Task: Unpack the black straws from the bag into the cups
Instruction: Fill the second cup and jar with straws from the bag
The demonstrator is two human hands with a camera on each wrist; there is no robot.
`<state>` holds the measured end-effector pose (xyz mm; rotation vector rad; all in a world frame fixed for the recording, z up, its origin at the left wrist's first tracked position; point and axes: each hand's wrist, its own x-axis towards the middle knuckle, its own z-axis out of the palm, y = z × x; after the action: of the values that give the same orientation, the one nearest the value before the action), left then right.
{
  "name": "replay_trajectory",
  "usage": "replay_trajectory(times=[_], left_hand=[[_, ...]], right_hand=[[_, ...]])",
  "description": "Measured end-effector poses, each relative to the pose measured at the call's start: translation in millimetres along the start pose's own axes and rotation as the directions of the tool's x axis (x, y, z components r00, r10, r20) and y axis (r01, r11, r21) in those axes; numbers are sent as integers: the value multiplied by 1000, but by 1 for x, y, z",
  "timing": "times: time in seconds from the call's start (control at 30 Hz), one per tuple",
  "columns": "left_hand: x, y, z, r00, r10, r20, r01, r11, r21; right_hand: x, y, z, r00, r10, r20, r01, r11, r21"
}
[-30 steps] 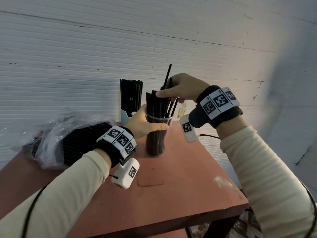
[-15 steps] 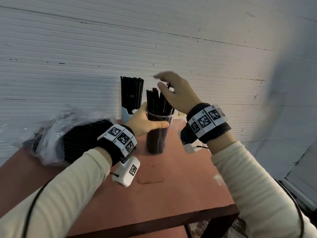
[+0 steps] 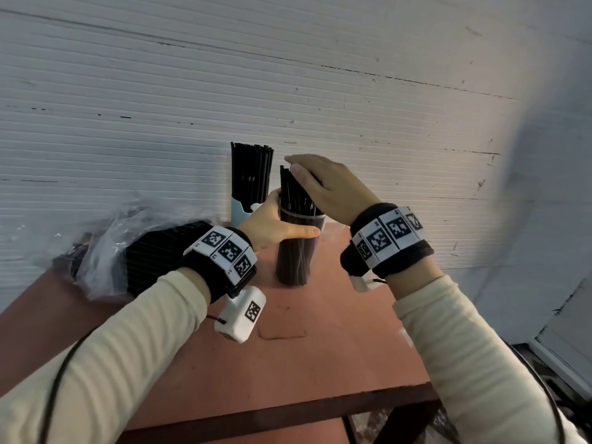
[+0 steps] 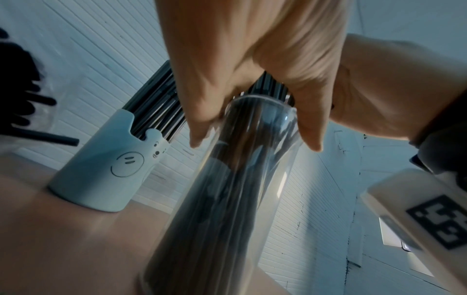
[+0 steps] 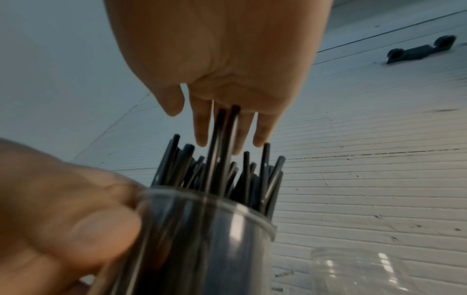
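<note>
A clear plastic cup (image 3: 296,254) packed with black straws (image 3: 294,193) stands on the red-brown table (image 3: 320,354). My left hand (image 3: 275,224) grips the cup just under its rim, thumb across the front; the left wrist view shows the fingers (image 4: 199,111) wrapped round the clear cup (image 4: 227,199). My right hand (image 3: 323,187) lies flat with straight fingers on the straw tops. The right wrist view shows its fingertips (image 5: 202,135) touching the tallest straws (image 5: 222,143) above the cup (image 5: 202,229). Behind stands a pale blue cup (image 3: 238,211) full of straws (image 3: 251,174).
A crumpled clear bag (image 3: 105,248) with more black straws lies at the table's back left. A white ribbed wall (image 3: 352,107) runs close behind the cups. Another clear container (image 5: 359,273) sits right of the held cup. The table's front edge (image 3: 288,415) is near me.
My right hand let go of the raised straws, turned palm down and dropped flat onto the straw tops, which now stand lower and more even. My left hand kept its grip on the cup.
</note>
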<state>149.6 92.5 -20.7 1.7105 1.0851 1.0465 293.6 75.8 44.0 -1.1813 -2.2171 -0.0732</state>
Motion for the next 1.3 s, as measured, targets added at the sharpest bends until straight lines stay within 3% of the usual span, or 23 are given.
replay_trajectory(times=[0.1,0.2,0.3,0.43,0.57,0.7,0.8,0.9,1.07,1.17,1.3], left_hand=[[-6,1,-10,1000,-24,-1,24,997,69],[-20,2,-27,987,23,-157,-1,991,136],[-42,6,-54,942,115,-314,-55,980,193],[-71,16,-93,851,197,-487,-65,959,274],[-99,11,-134,804,226,-550,15,917,399],[-108,-11,-169,879,87,-468,210,812,545],[-115,-27,-184,939,-28,-343,216,822,527],[-117,-39,-190,954,-35,-298,193,833,518],[-116,-43,-199,909,5,-417,213,854,475],[-115,-40,-200,906,17,-423,195,871,452],[-116,-37,-199,901,17,-433,188,884,428]], right_hand=[[-2,-7,-3,989,-47,-142,54,998,43],[-3,-22,-2,943,-85,-323,133,983,128],[-3,-47,6,932,-55,-357,157,952,263],[-2,-75,35,991,0,-132,53,913,405],[7,-98,77,990,-58,125,2,915,404],[18,-117,112,921,-119,370,-6,947,320],[27,-130,134,842,-141,520,60,984,170],[33,-140,151,808,-151,570,115,988,100],[43,-148,165,802,-121,586,170,985,-29],[43,-149,164,814,-172,554,237,970,-48],[43,-153,159,779,-210,591,307,949,-67]])
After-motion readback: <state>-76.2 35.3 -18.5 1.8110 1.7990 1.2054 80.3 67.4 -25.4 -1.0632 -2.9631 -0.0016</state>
